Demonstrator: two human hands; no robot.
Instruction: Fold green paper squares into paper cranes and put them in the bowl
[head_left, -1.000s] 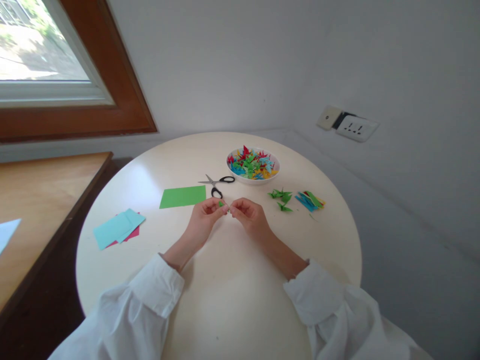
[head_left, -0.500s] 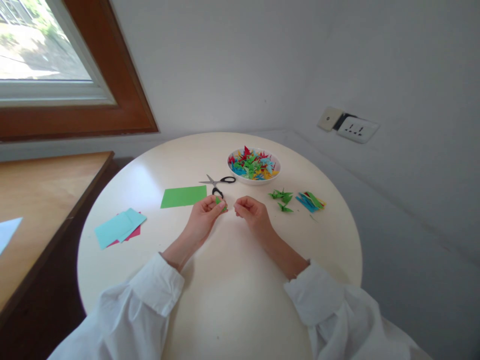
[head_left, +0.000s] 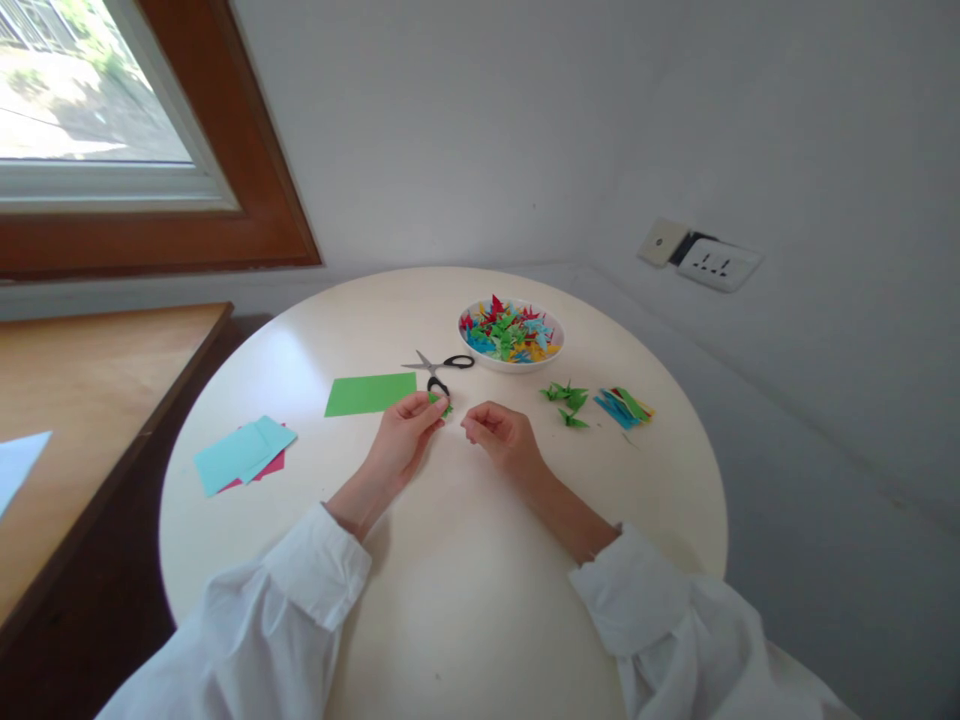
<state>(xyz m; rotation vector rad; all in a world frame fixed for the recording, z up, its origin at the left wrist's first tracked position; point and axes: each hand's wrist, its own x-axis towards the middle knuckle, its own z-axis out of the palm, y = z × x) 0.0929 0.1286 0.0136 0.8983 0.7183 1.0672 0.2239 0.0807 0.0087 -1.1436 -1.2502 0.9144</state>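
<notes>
Left fingers tight on green paper

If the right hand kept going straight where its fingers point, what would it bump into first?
Probably the small green paper pinched in the left hand, just across a gap from the right hand. Depth is unclear, so it might touch the left hand itself first.

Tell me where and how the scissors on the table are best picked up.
I'd grip the scissors by the far-right black loop, coming from the right: they lie flat and spread open, the blades point left, and the near loop appears right by the left hand.
</notes>
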